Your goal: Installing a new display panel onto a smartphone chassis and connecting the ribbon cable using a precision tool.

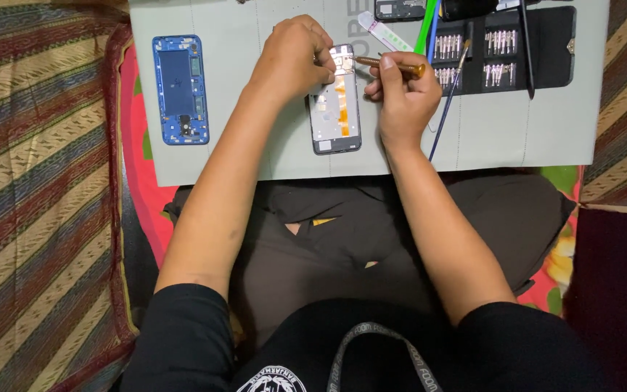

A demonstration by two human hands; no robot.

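While the left hand (292,58) pins the phone (335,101), the right hand (400,91) grips a screwdriver (390,65); a slipping tip could gouge parts.

Left hand (292,58) covers opened phone (335,101) top; screwdriver (390,66) tip too small; bit case (502,47) cut off at top edge.

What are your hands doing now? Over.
Left hand steadies open phone. Right hand holds screwdriver, tip at phone's top. Nothing blocking.
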